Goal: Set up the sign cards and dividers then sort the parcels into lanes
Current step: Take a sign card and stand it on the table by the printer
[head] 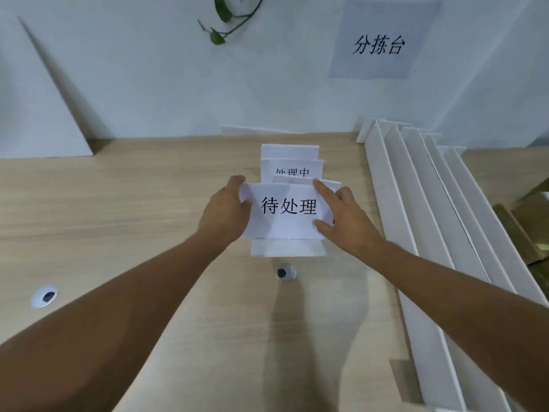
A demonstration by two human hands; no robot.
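As the person leans over the table [118,203], both hands are closed on one sign card [286,209], the one printed 待处理. The left hand [228,209] grips its left edge, thumb on the face and fingers curled behind. The right hand [341,217] pinches the right edge, forefinger laid over the upper corner and thumb at the lower one. Held by both ends like that, the thin paper is flat and its face readable, which I take to be the point: reading it to choose where it goes.

Just beyond the fingertips stand more cards [292,169], one reading 处理中 and a blank-looking one behind it. They overlap like a deck, so each heading peeps over the one in front. A white flap [288,248] between the wrists may be this card's folded foot or another card; I cannot tell.

Off to the outside of the right hand lie the dividers [416,209], long white boards leaned together in a row, within easy reach for laying lanes. Beyond them are brownish shapes [525,221], perhaps parcels, too cut off to say. By my reckoning the setting-up has barely begun.
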